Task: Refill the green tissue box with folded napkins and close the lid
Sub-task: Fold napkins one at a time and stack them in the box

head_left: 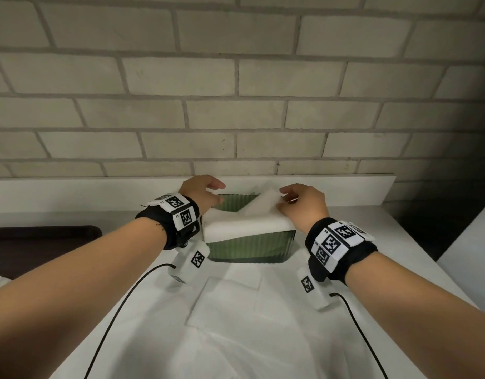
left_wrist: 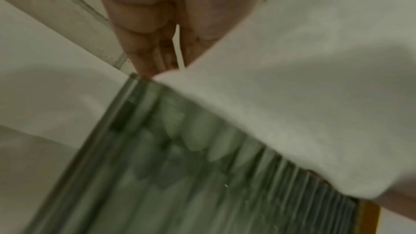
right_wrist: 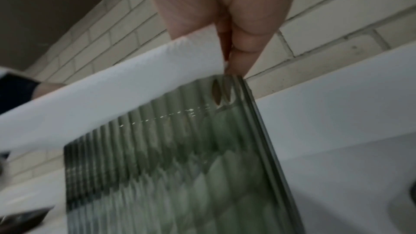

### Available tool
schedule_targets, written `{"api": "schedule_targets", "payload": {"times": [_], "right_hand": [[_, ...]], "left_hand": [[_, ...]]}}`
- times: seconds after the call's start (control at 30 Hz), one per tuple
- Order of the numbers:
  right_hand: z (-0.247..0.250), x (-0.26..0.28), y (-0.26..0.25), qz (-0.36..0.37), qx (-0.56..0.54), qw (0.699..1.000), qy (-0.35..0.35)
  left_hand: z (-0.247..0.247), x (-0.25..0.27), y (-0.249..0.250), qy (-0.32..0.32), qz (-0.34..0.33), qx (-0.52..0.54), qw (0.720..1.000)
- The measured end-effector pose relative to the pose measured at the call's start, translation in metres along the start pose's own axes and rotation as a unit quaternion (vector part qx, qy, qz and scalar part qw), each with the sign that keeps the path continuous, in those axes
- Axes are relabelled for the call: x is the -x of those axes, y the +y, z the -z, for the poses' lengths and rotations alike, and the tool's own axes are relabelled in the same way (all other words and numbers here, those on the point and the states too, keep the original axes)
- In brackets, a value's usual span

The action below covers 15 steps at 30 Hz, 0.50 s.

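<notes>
White paper napkins [head_left: 227, 299] lie loose on the table nearest us. Beyond them the ribbed green tissue box [head_left: 249, 246] stands open, with a soft, light napkin stack [head_left: 236, 224] resting across its rim. Our left hand [head_left: 201, 194] and right hand [head_left: 304, 205] pinch its far corners. We judge the corners the best hold. No lid is visible; the brick wall [head_left: 236, 77] stands behind.
</notes>
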State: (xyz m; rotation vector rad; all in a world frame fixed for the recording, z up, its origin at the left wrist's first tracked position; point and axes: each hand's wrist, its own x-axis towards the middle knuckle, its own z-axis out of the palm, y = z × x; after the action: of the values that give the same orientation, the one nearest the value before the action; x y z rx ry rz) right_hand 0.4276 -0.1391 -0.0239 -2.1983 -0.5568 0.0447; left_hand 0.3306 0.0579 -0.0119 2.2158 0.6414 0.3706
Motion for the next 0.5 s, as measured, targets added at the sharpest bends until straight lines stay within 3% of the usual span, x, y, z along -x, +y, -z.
{"api": "schedule_targets", "payload": {"times": [0.17,0.37,0.5], "right_hand": [[-0.001,0.005,0.003,0.028,-0.027,0.999,0.036],[0.011,0.008,-0.002,0.059,-0.223,0.968,0.095],[0.015,0.008,-0.008,0.071,-0.302,0.944,0.115]], "left_hand": [[0.007,0.014,0.009,-0.040,-0.019,-0.070,0.997],[0.024,0.034,0.015,-0.092,-0.001,-0.047,0.995],[0.028,0.035,0.007,-0.069,0.041,-0.077,0.994]]}}
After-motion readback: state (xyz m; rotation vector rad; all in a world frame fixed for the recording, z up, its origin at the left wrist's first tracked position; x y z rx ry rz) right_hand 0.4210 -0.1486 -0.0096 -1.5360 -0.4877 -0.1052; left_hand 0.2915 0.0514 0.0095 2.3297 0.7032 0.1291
